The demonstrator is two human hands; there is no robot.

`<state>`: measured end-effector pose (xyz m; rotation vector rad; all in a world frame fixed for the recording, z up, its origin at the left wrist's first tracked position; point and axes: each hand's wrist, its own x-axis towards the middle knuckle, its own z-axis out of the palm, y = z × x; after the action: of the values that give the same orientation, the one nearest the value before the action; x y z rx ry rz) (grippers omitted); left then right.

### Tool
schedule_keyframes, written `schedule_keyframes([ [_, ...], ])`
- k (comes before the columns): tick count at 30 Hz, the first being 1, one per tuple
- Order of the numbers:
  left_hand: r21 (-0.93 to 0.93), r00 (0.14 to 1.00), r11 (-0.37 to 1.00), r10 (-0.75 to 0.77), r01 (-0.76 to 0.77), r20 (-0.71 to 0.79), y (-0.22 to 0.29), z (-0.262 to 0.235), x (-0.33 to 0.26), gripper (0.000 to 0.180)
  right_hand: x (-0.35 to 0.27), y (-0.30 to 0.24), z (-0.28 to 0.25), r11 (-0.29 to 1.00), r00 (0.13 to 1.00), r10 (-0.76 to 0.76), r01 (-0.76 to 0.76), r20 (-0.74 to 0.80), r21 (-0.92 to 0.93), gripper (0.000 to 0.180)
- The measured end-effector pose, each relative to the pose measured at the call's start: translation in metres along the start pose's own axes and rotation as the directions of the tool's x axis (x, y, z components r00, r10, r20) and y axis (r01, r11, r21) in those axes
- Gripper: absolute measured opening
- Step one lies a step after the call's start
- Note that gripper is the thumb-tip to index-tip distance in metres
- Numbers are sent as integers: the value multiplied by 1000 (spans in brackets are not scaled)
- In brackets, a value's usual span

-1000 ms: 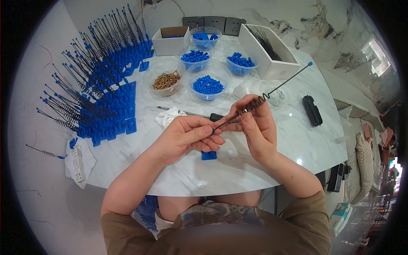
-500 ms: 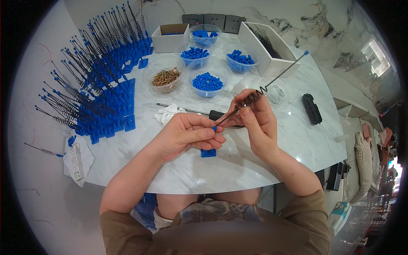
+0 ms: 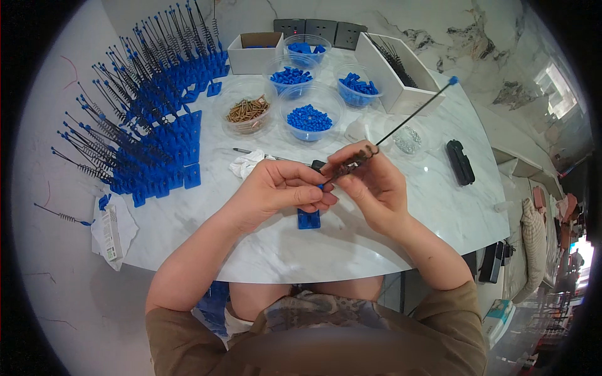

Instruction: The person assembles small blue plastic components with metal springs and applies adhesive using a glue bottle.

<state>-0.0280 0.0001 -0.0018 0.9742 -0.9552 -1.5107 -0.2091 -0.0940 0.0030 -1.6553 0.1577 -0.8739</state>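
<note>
Black spring rod (image 3: 392,132), just one, lies between our two hands above the desk (image 3: 451,216), its long axis slanting from a blue end piece (image 3: 321,187) at lower left to a blue tip (image 3: 453,80) at upper right, away from us. Our left hand (image 3: 285,193) pinches the lower end with closed fingers, while our right hand (image 3: 378,194) curls its fingers round the coil. We count one blue plate (image 3: 308,219), four tubs (image 3: 307,136) of blue parts, two white boxes (image 3: 411,103) and one black case (image 3: 461,163).
</note>
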Motion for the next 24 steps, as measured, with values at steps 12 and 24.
schedule_keyframes([
  [12, 76, 930, 951, 308, -299, -199, 0, -8, 6, 19, 21, 5, -38, 910, 856, -268, 76, -441, -407, 31],
  [24, 103, 836, 915, 400, -391, -376, -22, -15, 20, 17, 29, 44, -54, 420, 976, -155, -73, -151, -904, 33],
])
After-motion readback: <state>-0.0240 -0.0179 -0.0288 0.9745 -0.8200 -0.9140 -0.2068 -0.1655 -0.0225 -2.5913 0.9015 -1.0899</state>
